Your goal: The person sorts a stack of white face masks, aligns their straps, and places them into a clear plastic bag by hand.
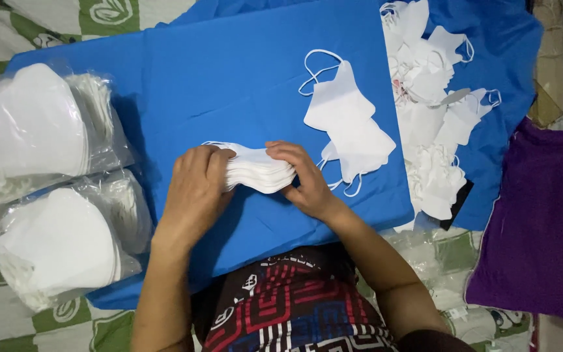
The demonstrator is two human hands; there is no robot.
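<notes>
At the centre of the frame, the left hand (197, 186) and right hand (304, 179) close on either end of a stack of white masks (259, 171), pressing it on the blue cloth (229, 78). Two filled clear bags (40, 130) at the left look finished. Loose masks (350, 124) and a heap (428, 98) at upper right remain unstacked.

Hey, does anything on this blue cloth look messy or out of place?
Mostly tidy: both hands square a neat stack of white masks. The odd spot is the loose mask pile at the right, tangled and spilling over the blue cloth edge.
</notes>
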